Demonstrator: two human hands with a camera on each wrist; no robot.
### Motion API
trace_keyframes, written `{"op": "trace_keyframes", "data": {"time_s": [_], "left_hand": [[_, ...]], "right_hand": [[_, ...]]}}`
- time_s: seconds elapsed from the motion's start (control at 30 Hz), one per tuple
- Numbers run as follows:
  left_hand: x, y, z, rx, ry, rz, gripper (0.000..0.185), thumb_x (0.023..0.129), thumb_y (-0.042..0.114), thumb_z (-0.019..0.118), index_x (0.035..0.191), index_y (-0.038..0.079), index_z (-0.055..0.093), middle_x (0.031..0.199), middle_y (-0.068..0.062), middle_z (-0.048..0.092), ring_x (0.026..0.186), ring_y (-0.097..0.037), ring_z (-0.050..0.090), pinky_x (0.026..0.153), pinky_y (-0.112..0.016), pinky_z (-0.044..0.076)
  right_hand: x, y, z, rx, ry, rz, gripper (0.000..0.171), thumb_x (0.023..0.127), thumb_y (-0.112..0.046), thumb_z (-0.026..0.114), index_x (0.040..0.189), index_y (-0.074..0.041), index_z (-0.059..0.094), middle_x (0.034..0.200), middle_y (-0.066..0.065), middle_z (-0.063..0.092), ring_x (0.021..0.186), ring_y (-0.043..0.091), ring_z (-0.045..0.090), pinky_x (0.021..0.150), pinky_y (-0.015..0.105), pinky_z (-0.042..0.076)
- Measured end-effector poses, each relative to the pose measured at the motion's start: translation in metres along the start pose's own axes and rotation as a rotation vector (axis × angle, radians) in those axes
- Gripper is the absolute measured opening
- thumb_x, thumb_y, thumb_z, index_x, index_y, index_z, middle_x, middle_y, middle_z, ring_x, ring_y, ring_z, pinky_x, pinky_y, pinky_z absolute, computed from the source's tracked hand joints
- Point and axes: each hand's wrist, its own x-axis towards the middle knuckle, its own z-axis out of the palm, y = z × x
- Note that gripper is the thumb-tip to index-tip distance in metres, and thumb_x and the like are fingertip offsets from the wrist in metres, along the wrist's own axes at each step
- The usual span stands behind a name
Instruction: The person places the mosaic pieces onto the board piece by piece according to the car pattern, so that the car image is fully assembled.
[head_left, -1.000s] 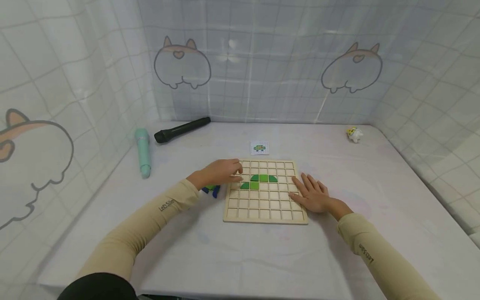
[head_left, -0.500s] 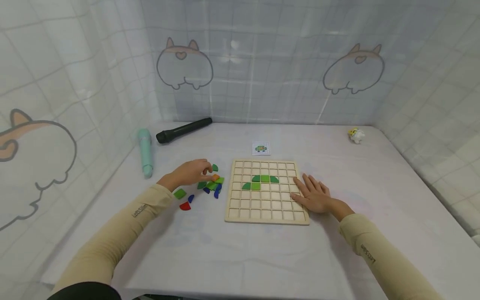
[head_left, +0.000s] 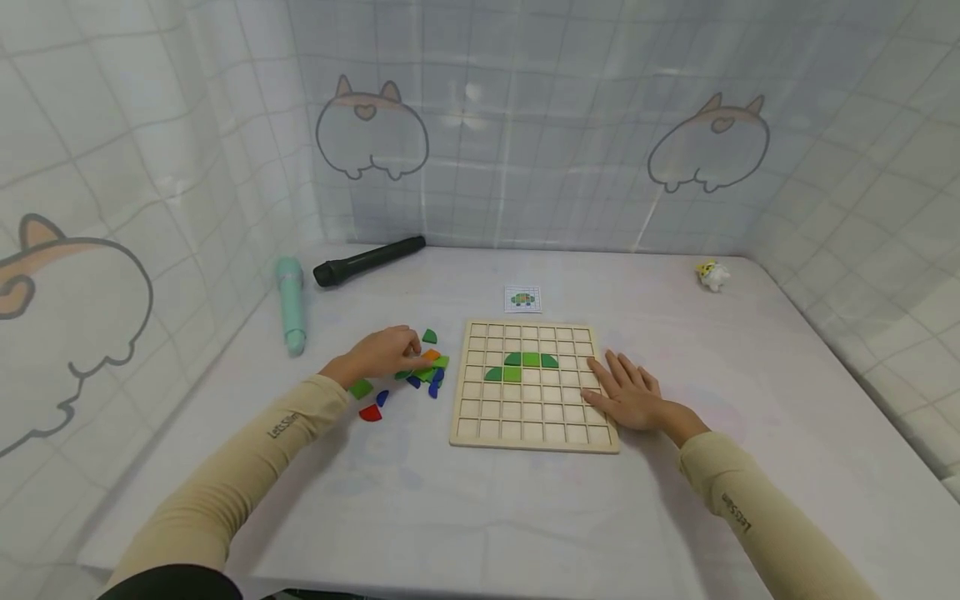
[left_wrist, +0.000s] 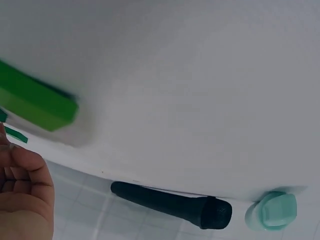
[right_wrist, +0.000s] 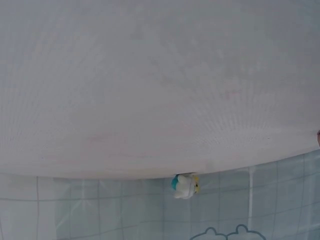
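My left hand [head_left: 381,353] reaches into a small heap of coloured pieces left of the board, thumb and fingers bent down at them; I cannot tell whether it pinches one. Light green squares [head_left: 423,375], an orange piece [head_left: 431,354] and blue pieces [head_left: 435,387] lie by its fingertips. The left wrist view has the left hand [left_wrist: 25,190] at its edge, near a large-looking green square [left_wrist: 37,97]. My right hand [head_left: 628,392] rests with spread fingers on the right edge of the wooden grid board [head_left: 532,446]. In the grid sit dark green quarter circles [head_left: 550,361] and green squares [head_left: 531,359].
A picture card [head_left: 522,299] of a green animal figure lies behind the board. At the back left are a black microphone [head_left: 367,262] and a mint one [head_left: 291,307]. A small white toy [head_left: 712,275] stands back right. A red quarter piece [head_left: 370,412] lies nearer me.
My left hand has moved left from the board's upper left corner to the loose pieces, and has shifted only slightly in the last half second. My right hand has stayed on the board's edge.
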Motion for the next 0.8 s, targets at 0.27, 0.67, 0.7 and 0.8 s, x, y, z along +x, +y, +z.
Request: {"op": "trace_keyframes", "data": {"time_s": [0.27,0.67,0.7,0.8], "left_hand": [[0.0056,-0.0045,0.0034,-0.087,-0.035,-0.062,0.037,0.087,0.034,0.068,0.1,-0.001,0.062,0.086,-0.005,0.058,0.075,-0.018,0.051,0.068,-0.03,0.046],[0.007,-0.0064,0.0058,-0.131,-0.059,-0.053,0.031,0.089,0.024,0.066,0.101,-0.004,0.061,0.088,-0.007,0.06,0.075,-0.018,0.052,0.069,-0.029,0.046],[0.0071,-0.0063,0.0059,-0.131,-0.065,-0.053,0.03,0.09,0.023,0.065,0.101,-0.004,0.06,0.088,-0.007,0.06,0.075,-0.018,0.052,0.069,-0.029,0.046],[0.0077,-0.0062,0.0067,-0.118,-0.076,-0.053,0.028,0.09,0.022,0.064,0.101,-0.003,0.059,0.089,-0.007,0.058,0.076,-0.018,0.052,0.069,-0.03,0.046]], "right_hand": [[-0.0013,-0.0019,-0.0018,0.011,0.004,-0.005,0.083,0.094,-0.067,0.021,0.153,-0.011,0.005,0.155,0.019,-0.01,0.14,0.038,-0.009,0.104,0.059,-0.004],[-0.0001,-0.001,-0.0017,-0.004,0.001,-0.001,0.082,0.094,-0.067,0.021,0.153,-0.012,0.004,0.155,0.018,-0.01,0.14,0.037,-0.009,0.105,0.057,-0.003],[0.0,-0.0007,-0.0016,-0.004,0.001,-0.002,0.082,0.094,-0.066,0.021,0.153,-0.012,0.004,0.155,0.018,-0.01,0.14,0.037,-0.009,0.105,0.057,-0.003],[-0.0001,-0.0001,-0.0015,0.002,-0.002,-0.004,0.081,0.094,-0.066,0.022,0.153,-0.013,0.003,0.155,0.018,-0.011,0.14,0.037,-0.009,0.105,0.057,-0.003]]}}
